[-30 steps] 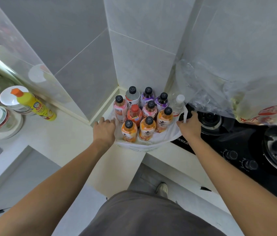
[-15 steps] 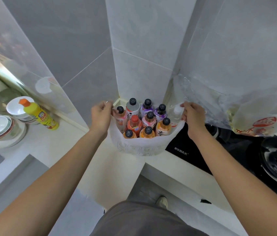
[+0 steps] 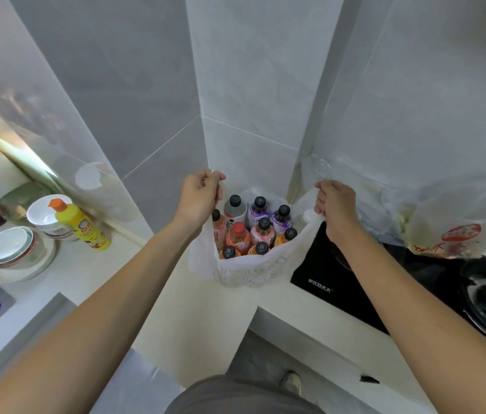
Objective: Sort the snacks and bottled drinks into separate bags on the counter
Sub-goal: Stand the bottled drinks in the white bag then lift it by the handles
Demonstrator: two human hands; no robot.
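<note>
Mid-frame, both hands, left hand [image 3: 199, 196] and right hand [image 3: 336, 204], gripping handles of white bag [image 3: 247, 268] full of bottled drinks [image 3: 253, 231]; likely next, handles brought together.

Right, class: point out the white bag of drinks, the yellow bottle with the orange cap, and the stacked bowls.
white bag [image 3: 247, 271], head view, on its printed front wall.
yellow bottle [image 3: 79, 227], head view, on its yellow body.
stacked bowls [image 3: 12, 249], head view, on the top bowl's rim.
</note>
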